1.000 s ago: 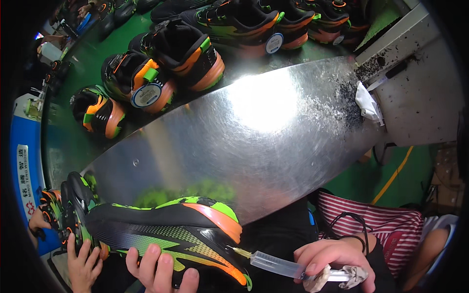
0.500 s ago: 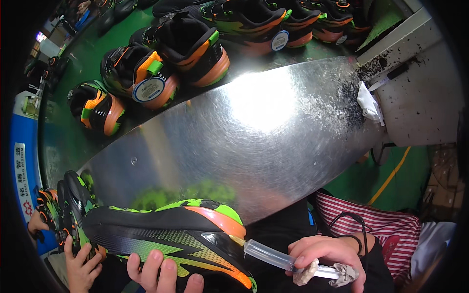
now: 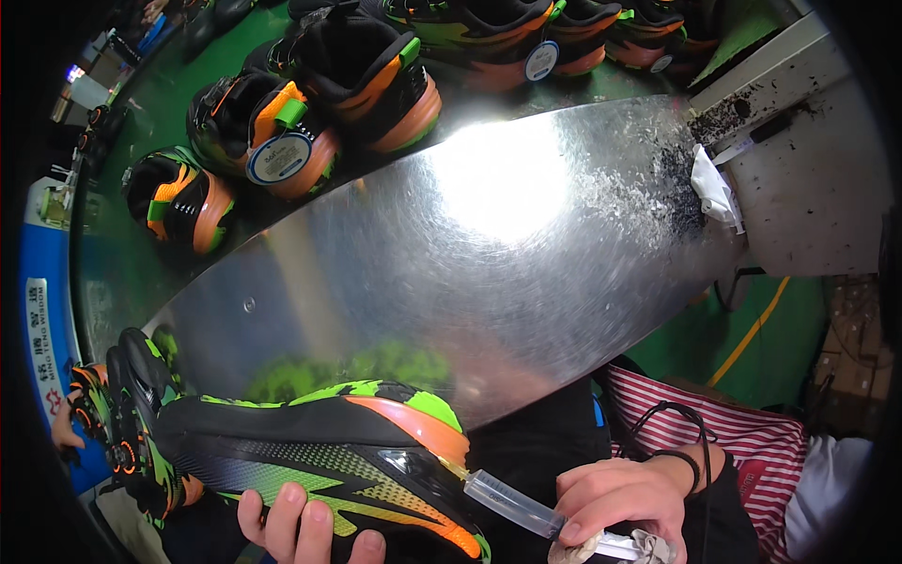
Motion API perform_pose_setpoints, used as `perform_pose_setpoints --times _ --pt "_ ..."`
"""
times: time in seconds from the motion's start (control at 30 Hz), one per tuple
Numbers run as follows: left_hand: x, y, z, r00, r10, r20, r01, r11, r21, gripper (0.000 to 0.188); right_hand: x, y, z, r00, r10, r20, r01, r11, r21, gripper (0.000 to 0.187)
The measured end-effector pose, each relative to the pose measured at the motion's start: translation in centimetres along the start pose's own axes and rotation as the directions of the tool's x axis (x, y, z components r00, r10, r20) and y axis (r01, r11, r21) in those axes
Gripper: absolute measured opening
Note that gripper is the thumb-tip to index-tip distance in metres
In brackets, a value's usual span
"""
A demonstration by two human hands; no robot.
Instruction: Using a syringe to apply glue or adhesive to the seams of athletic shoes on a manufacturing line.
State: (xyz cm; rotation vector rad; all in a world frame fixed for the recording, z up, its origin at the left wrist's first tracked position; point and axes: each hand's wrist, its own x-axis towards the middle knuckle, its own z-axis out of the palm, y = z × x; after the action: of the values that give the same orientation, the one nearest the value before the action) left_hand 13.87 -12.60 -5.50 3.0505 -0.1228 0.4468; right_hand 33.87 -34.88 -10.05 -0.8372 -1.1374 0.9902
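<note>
A black sneaker [image 3: 310, 461] with green and orange patterning lies on its side at the lower left. The fingers of my left hand [image 3: 299, 531] wrap over its near side from below, holding it; the palm is out of sight. My right hand [image 3: 625, 503] grips a clear plastic syringe [image 3: 512, 503] by its plunger end, where crumpled whitish wrapping [image 3: 575, 548] shows. The syringe's yellowish tip touches the sneaker at the seam between the orange sole and the upper, near the heel.
A shiny metal plate [image 3: 376, 273] covers the bench ahead. Several matching sneakers [image 3: 352, 85] line the green surface behind it. A white tissue [image 3: 714, 188] hangs by the grey panel at right. More shoes [image 3: 132, 442] and another person's hand [image 3: 66, 432] are at far left.
The syringe and my right hand have shifted slightly down and left along the sole seam. Another hand beside the sneaker at lower left has gone from view.
</note>
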Motion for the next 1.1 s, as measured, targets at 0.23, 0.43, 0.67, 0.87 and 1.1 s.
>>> perform_pose_setpoints --times 0.23,0.43,0.67,0.87,1.1 --pt "0.0 0.3 -0.2 1.0 -0.012 0.016 0.012 1.0 0.002 0.031 -0.3 -0.2 0.0 1.0 -0.006 0.004 0.006 1.0 -0.003 0.093" --pt "0.3 0.3 0.3 1.0 -0.021 -0.018 0.021 1.0 -0.003 0.032 -0.6 -0.3 -0.5 1.0 -0.009 0.01 0.009 1.0 -0.014 0.093" --pt "0.5 -0.5 -1.4 0.998 -0.058 0.03 0.058 0.998 -0.008 0.043 -1.4 -1.2 -1.5 0.997 -0.066 0.042 0.067 0.997 -0.027 0.092" --pt "4.8 -5.7 -2.2 0.917 -0.397 0.043 0.366 0.793 -0.488 0.075 -4.1 -1.8 -1.3 0.736 -0.237 -0.634 0.335 0.942 0.037 0.099" --pt "5.3 -6.0 -2.4 0.623 -0.701 0.347 0.623 0.176 -0.762 0.063 -5.3 -0.2 -0.9 0.675 0.041 -0.737 0.135 0.975 0.177 0.111"
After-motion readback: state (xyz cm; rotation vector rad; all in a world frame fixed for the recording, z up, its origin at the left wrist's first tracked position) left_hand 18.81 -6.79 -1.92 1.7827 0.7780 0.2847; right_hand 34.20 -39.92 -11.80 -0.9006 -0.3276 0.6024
